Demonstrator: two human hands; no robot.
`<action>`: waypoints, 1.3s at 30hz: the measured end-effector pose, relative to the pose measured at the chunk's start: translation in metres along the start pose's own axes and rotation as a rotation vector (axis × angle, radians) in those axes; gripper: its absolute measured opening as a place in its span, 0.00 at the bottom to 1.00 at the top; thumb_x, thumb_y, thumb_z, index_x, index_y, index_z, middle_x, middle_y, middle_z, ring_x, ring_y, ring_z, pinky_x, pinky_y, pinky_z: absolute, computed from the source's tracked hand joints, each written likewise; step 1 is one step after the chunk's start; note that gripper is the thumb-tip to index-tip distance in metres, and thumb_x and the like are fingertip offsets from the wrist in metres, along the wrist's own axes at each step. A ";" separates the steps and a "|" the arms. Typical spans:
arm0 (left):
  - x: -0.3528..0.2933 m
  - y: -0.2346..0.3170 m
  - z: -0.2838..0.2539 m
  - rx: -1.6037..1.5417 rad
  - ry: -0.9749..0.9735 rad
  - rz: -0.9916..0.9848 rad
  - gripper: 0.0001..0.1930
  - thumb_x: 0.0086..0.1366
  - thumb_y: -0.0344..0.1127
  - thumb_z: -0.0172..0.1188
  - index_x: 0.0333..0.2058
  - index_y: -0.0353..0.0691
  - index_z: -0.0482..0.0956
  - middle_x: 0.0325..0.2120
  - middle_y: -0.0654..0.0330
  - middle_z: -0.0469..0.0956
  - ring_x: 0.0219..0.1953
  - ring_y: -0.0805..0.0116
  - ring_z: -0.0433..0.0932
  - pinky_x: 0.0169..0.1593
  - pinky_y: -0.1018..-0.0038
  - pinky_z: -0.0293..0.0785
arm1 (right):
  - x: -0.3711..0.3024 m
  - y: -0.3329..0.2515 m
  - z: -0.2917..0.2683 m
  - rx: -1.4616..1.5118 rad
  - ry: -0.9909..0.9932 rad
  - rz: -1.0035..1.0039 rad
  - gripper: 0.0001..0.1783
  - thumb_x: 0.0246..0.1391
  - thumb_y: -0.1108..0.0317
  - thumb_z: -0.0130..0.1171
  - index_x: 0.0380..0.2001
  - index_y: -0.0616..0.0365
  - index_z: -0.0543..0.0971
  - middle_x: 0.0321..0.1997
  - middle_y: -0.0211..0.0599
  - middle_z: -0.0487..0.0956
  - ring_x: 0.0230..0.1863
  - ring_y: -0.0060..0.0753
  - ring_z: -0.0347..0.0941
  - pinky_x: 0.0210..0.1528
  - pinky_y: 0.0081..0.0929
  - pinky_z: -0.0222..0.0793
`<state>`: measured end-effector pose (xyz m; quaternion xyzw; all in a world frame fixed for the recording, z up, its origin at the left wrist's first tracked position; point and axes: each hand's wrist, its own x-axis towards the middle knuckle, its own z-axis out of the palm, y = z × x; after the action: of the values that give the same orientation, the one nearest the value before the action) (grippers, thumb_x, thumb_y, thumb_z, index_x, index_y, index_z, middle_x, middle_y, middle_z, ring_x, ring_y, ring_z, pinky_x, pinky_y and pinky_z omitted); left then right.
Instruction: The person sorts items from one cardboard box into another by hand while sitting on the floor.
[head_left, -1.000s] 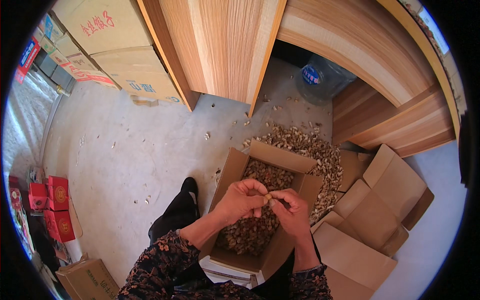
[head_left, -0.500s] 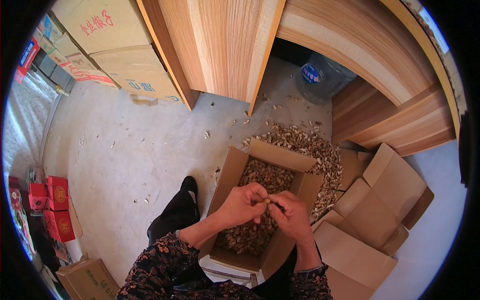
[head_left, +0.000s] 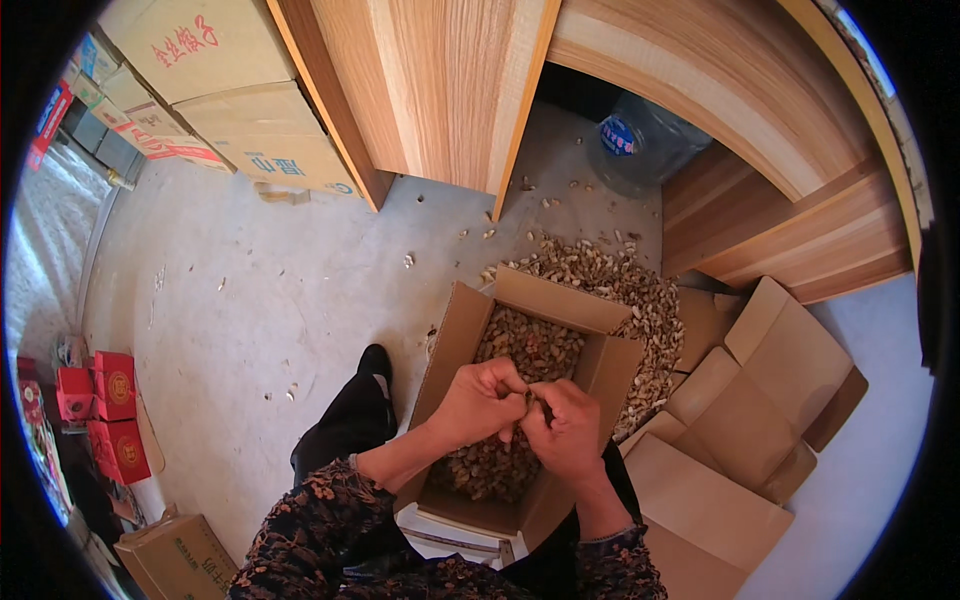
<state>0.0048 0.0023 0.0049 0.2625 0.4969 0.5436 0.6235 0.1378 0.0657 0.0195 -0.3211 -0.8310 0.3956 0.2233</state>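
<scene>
An open cardboard box (head_left: 607, 372) stands in front of me, its lower part filled with brown unshelled peanuts (head_left: 525, 338). Above its middle, my left hand (head_left: 482, 405) and my right hand (head_left: 566, 430) meet fingertip to fingertip. Both pinch one small peanut (head_left: 530, 398), mostly covered by the fingers. Thumbs and forefingers are closed on it from either side. Just beyond the box and along its right side spreads a heap of pale, broken peanut shells (head_left: 640, 290) on the floor.
Flattened cardboard (head_left: 745, 415) lies to the right. Wooden cabinet panels (head_left: 440, 90) rise at the far side, with a large clear water bottle (head_left: 640, 150) beneath. Stacked cartons (head_left: 265, 135) stand far left, red gift boxes (head_left: 118, 450) at left. My foot (head_left: 376, 365) is left of the box.
My hands have shifted slightly left and stay pinched together on the peanut. The right fingers have curled a little more. The view has tilted slightly.
</scene>
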 end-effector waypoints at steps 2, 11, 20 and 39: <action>0.000 0.003 0.003 -0.033 0.111 -0.010 0.02 0.54 0.23 0.52 0.24 0.36 0.69 0.16 0.64 0.72 0.13 0.80 0.70 0.14 0.85 0.64 | 0.002 -0.007 0.004 -0.016 0.109 0.058 0.07 0.39 0.75 0.53 0.27 0.62 0.74 0.21 0.43 0.71 0.23 0.38 0.70 0.25 0.28 0.66; -0.001 0.009 -0.005 -0.352 0.022 -0.008 0.03 0.55 0.21 0.50 0.26 0.36 0.70 0.18 0.58 0.75 0.12 0.79 0.70 0.11 0.85 0.58 | 0.004 -0.002 -0.009 0.710 -0.035 0.399 0.08 0.50 0.74 0.47 0.31 0.65 0.75 0.26 0.29 0.74 0.24 0.16 0.65 0.26 0.16 0.63; 0.002 0.013 -0.010 -0.402 -0.014 0.021 0.03 0.54 0.20 0.50 0.27 0.35 0.70 0.20 0.56 0.76 0.11 0.79 0.68 0.12 0.84 0.61 | 0.003 0.009 -0.017 0.937 -0.026 0.401 0.08 0.46 0.74 0.49 0.30 0.66 0.75 0.24 0.31 0.73 0.22 0.16 0.64 0.24 0.17 0.61; 0.001 0.005 0.006 0.202 0.004 0.101 0.05 0.53 0.22 0.53 0.30 0.35 0.73 0.20 0.65 0.74 0.15 0.84 0.67 0.17 0.86 0.62 | 0.006 0.009 -0.012 0.590 -0.167 0.556 0.08 0.50 0.67 0.54 0.28 0.61 0.73 0.18 0.25 0.70 0.18 0.13 0.65 0.17 0.13 0.59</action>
<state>0.0079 0.0054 0.0107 0.3476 0.5366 0.5220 0.5646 0.1446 0.0801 0.0198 -0.4226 -0.5788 0.6867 0.1222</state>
